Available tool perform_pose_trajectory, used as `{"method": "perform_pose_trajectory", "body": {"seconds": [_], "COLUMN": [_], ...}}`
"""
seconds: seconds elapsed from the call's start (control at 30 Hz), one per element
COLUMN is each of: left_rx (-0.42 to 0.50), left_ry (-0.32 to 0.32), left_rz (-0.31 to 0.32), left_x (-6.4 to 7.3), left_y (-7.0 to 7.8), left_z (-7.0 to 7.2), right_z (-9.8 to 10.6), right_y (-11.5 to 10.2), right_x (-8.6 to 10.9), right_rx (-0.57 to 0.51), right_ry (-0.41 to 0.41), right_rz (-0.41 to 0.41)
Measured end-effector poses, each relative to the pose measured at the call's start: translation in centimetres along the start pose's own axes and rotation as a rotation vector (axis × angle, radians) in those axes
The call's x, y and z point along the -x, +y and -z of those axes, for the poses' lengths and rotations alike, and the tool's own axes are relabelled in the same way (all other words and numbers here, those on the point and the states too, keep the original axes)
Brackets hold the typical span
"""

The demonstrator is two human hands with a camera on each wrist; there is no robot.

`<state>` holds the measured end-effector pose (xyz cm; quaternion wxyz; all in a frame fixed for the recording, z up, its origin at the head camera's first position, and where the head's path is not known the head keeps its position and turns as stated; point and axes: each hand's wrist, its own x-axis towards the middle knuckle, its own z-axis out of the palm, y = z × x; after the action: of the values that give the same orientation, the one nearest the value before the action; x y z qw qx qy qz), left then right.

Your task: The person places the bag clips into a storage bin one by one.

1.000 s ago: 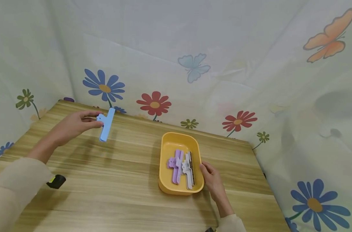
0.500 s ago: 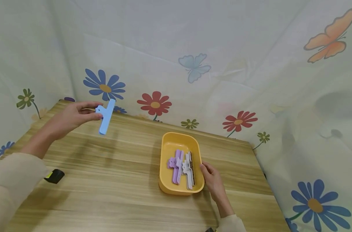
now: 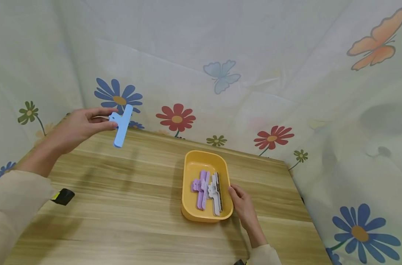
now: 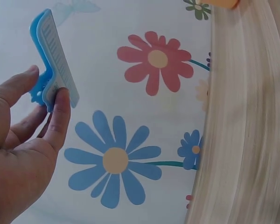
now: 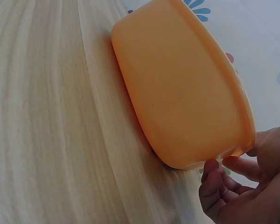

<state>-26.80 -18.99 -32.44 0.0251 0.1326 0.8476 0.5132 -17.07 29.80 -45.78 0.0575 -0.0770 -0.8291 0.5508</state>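
Observation:
My left hand (image 3: 76, 129) pinches a light blue bag clip (image 3: 123, 127) by its short handle, thumb on one side and fingers on the other. It is held up above the far left of the table, its long bar slanting; in the left wrist view the clip's (image 4: 59, 60) ribbed bar shows. At the right, my right hand (image 3: 243, 207) grips the side rim of a yellow plastic bin (image 3: 199, 218), fingers curled at its edge in the right wrist view. Inside the bin lie purple clips (image 3: 202, 191) and, beside them, white-grey clips (image 3: 216, 201) with a dark strip.
The bin stands on a wood-grain table (image 3: 121, 217). Behind and at both sides hangs a pale curtain (image 3: 174, 66) printed with flowers and butterflies. A black wrist device (image 3: 63, 197) shows at my left sleeve.
My left hand has lifted the blue clip higher, away from the table. The right hand and the bin with its clips have stayed in place.

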Motion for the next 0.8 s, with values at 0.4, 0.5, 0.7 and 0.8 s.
{"method": "perform_pose_trajectory", "body": {"seconds": [0.4, 0.5, 0.7, 0.8], "left_rx": [0.009, 0.000, 0.001, 0.018], "left_ry": [0.005, -0.001, -0.010, -0.007], "left_rz": [-0.007, -0.007, -0.004, -0.020], "left_x": [0.1, 0.1, 0.0, 0.0], "left_y": [0.4, 0.5, 0.7, 0.7], "left_z": [0.0, 0.0, -0.4, -0.8], "right_z": [0.0, 0.1, 0.1, 0.1], "right_y": [-0.3, -1.2, -2.2, -1.2], "right_x": [0.0, 0.4, 0.9, 0.5], "right_rx": [-0.007, -0.014, -0.002, 0.010], "right_ry": [-0.002, -0.016, -0.027, -0.014], "right_rz": [-0.020, -0.027, -0.019, -0.019]}}
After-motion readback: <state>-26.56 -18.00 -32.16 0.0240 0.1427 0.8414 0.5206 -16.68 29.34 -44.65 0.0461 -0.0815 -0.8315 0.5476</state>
